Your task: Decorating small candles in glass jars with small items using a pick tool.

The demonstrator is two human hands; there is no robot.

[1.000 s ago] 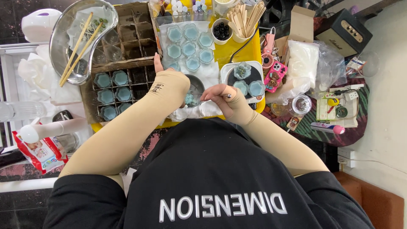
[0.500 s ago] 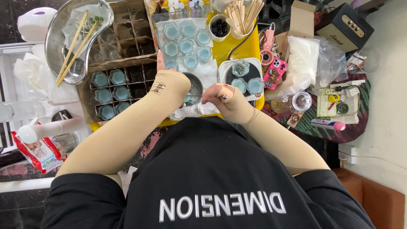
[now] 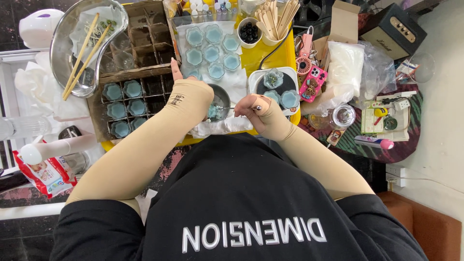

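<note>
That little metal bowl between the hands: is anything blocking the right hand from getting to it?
Nothing visible does. The right hand sits just beside the small metal bowl, with a thin tool running from its fingers toward the bowl. The left hand rests against the bowl's far side, not across that path.

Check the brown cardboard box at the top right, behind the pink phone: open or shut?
Open. The cardboard box has its lid flap standing up, showing the pale inner face, just beyond the pink phone. Its contents cannot be seen.
</note>
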